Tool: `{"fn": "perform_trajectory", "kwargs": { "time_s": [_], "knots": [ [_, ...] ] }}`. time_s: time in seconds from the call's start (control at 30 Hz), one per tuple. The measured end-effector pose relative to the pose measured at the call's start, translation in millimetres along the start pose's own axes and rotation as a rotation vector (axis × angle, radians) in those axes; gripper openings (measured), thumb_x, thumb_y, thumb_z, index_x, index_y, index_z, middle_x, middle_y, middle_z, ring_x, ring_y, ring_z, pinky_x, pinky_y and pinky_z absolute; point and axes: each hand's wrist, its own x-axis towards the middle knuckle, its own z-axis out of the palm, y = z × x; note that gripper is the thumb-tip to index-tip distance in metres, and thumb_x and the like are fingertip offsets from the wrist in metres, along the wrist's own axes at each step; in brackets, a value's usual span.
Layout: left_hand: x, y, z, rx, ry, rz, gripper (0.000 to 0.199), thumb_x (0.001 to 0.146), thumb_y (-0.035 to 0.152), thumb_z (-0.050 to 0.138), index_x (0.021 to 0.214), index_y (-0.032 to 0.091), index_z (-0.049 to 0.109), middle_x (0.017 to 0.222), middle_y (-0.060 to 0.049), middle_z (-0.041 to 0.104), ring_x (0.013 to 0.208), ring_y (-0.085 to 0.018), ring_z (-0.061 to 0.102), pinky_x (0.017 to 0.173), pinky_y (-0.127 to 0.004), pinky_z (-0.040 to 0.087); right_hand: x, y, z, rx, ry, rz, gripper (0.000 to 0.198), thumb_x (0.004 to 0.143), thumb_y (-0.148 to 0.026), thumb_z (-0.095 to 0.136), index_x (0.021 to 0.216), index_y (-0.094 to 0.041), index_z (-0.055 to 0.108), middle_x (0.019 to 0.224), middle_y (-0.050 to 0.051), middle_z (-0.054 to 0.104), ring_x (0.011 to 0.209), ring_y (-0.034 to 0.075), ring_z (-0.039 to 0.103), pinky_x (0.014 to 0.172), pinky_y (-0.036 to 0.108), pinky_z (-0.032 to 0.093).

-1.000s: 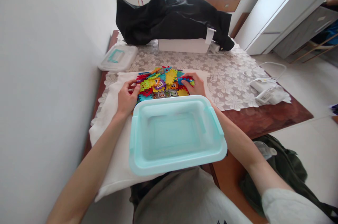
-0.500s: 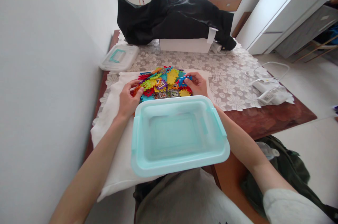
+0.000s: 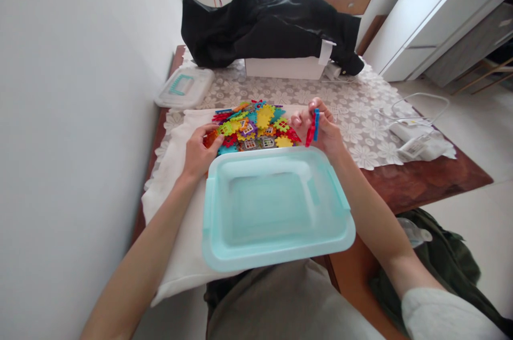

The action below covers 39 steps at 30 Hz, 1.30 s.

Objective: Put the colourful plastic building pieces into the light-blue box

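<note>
A heap of colourful plastic gear-shaped building pieces (image 3: 262,118), some with window frames, lies on a white cloth. My left hand (image 3: 201,152) rests at the heap's left edge, its thumb and fingers closed around an orange piece (image 3: 210,138), next to a lime-green one. Right of the heap, my right hand (image 3: 326,129) is raised and pinches a red piece (image 3: 310,131) and a blue piece (image 3: 316,123) together, both on edge. A light turquoise plastic bin (image 3: 278,260) stands between my forearms, in front of the heap, and hides its near edge.
A clear lid with a turquoise handle (image 3: 186,89) lies at the left by the wall. Black cloth (image 3: 272,24) covers a white box (image 3: 282,68) at the back. A white cable and packet (image 3: 420,137) lie at the right. A dark green bag (image 3: 441,260) is below right.
My right hand has lifted away from the heap to the right, with the red and blue pieces in it. My left hand keeps its place at the heap.
</note>
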Motion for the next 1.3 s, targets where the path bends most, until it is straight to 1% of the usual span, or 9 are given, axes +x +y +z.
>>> {"fn": "perform_trajectory", "kwargs": {
  "time_s": [0.27,0.43,0.5,0.6,0.7,0.8,0.9,1.1,1.3],
  "knots": [
    [-1,1,-1,-0.011,-0.016,0.027,0.038,0.088,0.048,0.082,0.117,0.023,0.082,0.141,-0.012,0.080,0.131,-0.034,0.074,0.117,-0.049,0.058,-1,-16,0,0.179,-0.671,0.069,0.041,0.085,-0.063,0.096,0.083,-0.025,0.079,0.067,0.001,0.071,0.090,0.028,0.080,0.106,0.058,0.064],
    [0,-1,0,0.009,0.006,0.023,0.031,0.090,0.046,0.078,0.110,0.023,0.085,0.126,-0.010,0.085,0.114,-0.031,0.078,0.107,-0.046,0.061,2,-16,-2,0.142,-0.825,0.021,0.040,0.094,-0.062,0.086,0.077,-0.025,0.084,0.074,0.008,0.078,0.099,0.031,0.081,0.108,0.055,0.063],
    [0,-1,0,0.015,0.020,0.013,0.032,0.091,0.046,0.078,0.109,0.022,0.085,0.123,-0.010,0.085,0.108,-0.029,0.078,0.101,-0.044,0.062,2,-13,1,0.155,-0.712,0.027,0.050,0.093,-0.070,0.082,0.071,-0.026,0.080,0.077,0.009,0.079,0.096,0.032,0.081,0.107,0.057,0.064],
    [0,1,1,0.001,0.040,-0.027,0.035,0.090,0.049,0.077,0.109,0.022,0.085,0.118,-0.010,0.086,0.097,-0.026,0.077,0.090,-0.040,0.062,3,0,3,0.071,-0.294,0.045,0.060,0.093,-0.084,0.073,0.074,-0.027,0.077,0.087,0.009,0.080,0.096,0.032,0.080,0.102,0.055,0.067],
    [0,3,1,-0.029,0.038,-0.047,0.037,0.089,0.050,0.078,0.111,0.021,0.083,0.115,-0.010,0.086,0.093,-0.025,0.077,0.087,-0.039,0.062,7,21,-3,-0.359,-0.029,0.005,0.053,0.099,-0.079,0.070,0.101,-0.027,0.083,0.115,0.010,0.084,0.118,0.032,0.078,0.110,0.052,0.064],
    [-1,4,1,-0.039,0.024,-0.046,0.043,0.087,0.049,0.081,0.120,0.021,0.080,0.121,-0.010,0.085,0.103,-0.027,0.078,0.093,-0.040,0.064,7,45,-10,-0.878,-0.038,0.000,0.056,0.097,-0.065,0.080,0.139,-0.028,0.079,0.159,0.014,0.071,0.155,0.039,0.060,0.133,0.063,0.045],
    [-1,3,0,-0.005,0.000,-0.027,0.050,0.085,0.047,0.085,0.128,0.022,0.079,0.131,-0.012,0.083,0.112,-0.030,0.078,0.101,-0.044,0.064,4,61,-11,-1.062,-0.171,0.083,0.071,0.098,-0.055,0.083,0.160,-0.025,0.068,0.173,0.017,0.060,0.161,0.043,0.055,0.136,0.067,0.041],
    [-1,-5,2,-0.041,-0.051,-0.021,0.043,0.087,0.050,0.083,0.121,0.023,0.082,0.123,-0.011,0.084,0.108,-0.031,0.079,0.104,-0.047,0.065,4,59,-6,-1.084,-0.183,0.033,0.038,0.104,-0.041,0.076,0.136,-0.022,0.082,0.141,0.015,0.082,0.131,0.036,0.076,0.120,0.055,0.057],
    [-2,-1,2,-0.032,-0.019,-0.019,0.041,0.091,0.053,0.078,0.116,0.021,0.081,0.112,-0.009,0.085,0.101,-0.029,0.078,0.097,-0.043,0.065,5,57,-5,-1.075,-0.119,-0.016,0.026,0.103,-0.038,0.078,0.124,-0.024,0.084,0.131,0.013,0.083,0.124,0.034,0.076,0.114,0.051,0.059]
  ]
}}
